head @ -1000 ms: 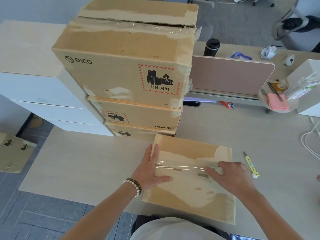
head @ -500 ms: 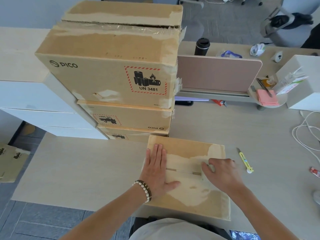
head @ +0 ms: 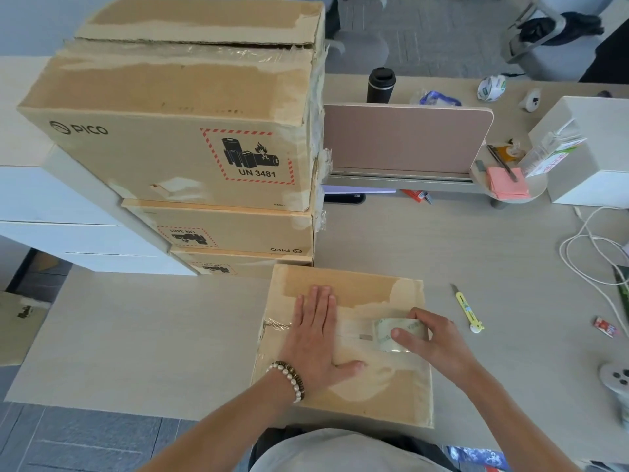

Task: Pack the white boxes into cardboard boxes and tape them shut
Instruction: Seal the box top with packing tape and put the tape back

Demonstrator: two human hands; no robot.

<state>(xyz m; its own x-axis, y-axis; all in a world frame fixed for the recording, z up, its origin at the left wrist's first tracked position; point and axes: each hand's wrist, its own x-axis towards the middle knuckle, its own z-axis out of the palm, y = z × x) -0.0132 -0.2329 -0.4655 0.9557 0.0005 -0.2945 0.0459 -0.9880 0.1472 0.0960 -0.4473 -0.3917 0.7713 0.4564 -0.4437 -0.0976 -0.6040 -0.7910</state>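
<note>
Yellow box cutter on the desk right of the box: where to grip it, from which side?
Pinch the yellow box cutter across its slim body near the rounded near end, coming from above. It lies flat, blade tip pointing away, with bare desk on both sides. The right hand is nearest but holds the tape roll.

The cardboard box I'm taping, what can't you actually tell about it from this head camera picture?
- What is inside the cardboard box: the shut flaps hide it, so no white boxes show.
- The seam under the left hand: the flat palm covers it.
- How far the strip reaches toward the box's right edge: the tape roll and the right hand gripping it cover that part.
- The box's near side: cut off by the person's shirt.
</note>
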